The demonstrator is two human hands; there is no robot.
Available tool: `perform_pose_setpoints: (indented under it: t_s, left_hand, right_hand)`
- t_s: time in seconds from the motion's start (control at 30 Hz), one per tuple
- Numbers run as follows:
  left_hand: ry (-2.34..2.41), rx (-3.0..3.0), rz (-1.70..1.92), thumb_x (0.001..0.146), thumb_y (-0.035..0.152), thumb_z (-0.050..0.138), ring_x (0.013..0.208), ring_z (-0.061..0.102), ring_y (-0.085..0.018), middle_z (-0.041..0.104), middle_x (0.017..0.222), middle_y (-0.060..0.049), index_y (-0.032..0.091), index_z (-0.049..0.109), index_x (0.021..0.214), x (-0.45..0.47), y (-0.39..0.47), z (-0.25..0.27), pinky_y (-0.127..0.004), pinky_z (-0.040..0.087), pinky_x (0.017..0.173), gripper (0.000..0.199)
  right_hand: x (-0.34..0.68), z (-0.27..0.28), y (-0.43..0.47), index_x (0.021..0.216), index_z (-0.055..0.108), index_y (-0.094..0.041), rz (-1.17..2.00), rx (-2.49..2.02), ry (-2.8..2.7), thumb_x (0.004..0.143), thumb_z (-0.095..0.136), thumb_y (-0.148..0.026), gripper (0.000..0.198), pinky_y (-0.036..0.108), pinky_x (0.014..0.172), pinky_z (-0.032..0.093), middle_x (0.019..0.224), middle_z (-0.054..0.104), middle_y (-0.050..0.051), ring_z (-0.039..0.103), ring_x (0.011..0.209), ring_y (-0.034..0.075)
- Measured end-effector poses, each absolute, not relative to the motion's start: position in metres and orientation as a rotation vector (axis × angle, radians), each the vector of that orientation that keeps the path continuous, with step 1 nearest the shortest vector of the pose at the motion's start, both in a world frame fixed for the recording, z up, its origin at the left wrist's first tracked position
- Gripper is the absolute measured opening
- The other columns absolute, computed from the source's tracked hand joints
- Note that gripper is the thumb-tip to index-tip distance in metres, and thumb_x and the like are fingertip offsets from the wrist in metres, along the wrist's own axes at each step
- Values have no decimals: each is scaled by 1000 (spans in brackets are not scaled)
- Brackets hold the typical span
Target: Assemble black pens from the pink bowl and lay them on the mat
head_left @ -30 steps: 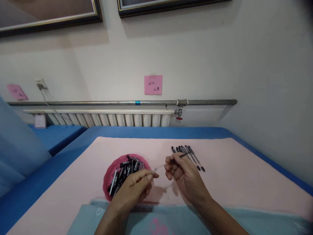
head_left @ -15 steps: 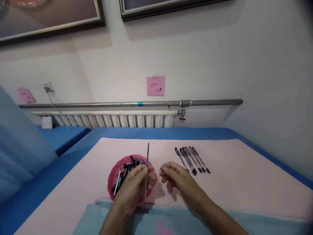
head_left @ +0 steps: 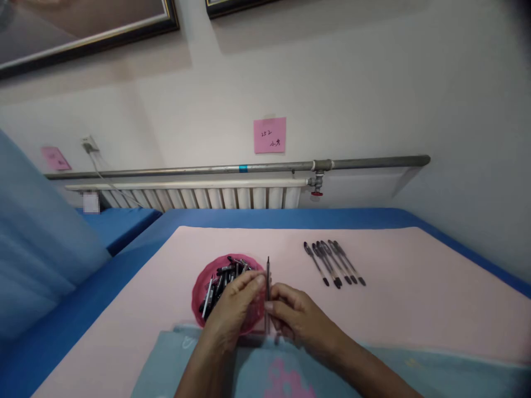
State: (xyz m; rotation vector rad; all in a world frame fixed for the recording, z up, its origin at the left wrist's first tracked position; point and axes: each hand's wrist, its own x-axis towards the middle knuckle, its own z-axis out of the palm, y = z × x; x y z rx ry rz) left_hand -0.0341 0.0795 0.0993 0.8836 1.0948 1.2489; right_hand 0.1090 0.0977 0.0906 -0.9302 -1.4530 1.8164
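Honestly, the slim pen (head_left: 267,288) worries me most from my remote seat: it stands upright between my hands, the left hand (head_left: 234,307) apparently pinching it above, the right hand (head_left: 302,319) gripping lower, though blur hides the exact contact. A mistimed release could drop it onto the pink sheet (head_left: 409,276), and a leftward swing of the left hand could tip the pink bowl (head_left: 196,293) and scatter its pens (head_left: 227,270).
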Motion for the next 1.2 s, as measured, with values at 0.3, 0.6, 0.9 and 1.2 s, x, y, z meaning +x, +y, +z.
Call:
perform_pose_setpoints:
  t_s: [0.3,0.6,0.9,1.2]
  left_hand:
    - [1971,1243,1156,75,33,52,64,54,-14,63,71,-2,17,62,77,-101,81,96,-24,39,59,19]
    - [2061,1731,454,69,10,48,77,60,-21,68,83,-9,18,67,79,-69,81,96,-28,38,64,24]
    - [2217,1729,314,66,5,46,83,60,-31,64,91,-21,11,66,75,-56,82,97,-36,38,69,23]
    - [1356,1286,1116,74,26,57,65,57,-14,60,70,-1,18,55,78,-46,78,98,-25,42,61,9]
  right_hand:
    - [120,76,121,80,47,-22,1688,-1054,-1297,70,58,-27,16,14,26,22,45,50,-9,41,31,7]
    - [124,69,127,72,48,-21,1652,-1120,-1355,70,55,-26,9,14,24,23,44,49,-8,42,29,7]
    - [122,72,126,71,46,-21,1644,-1102,-1312,69,56,-22,10,14,24,21,44,49,-9,41,28,7]
    - [117,96,110,74,49,-19,1707,-813,-943,71,62,-28,15,15,29,31,58,60,-3,50,37,8]
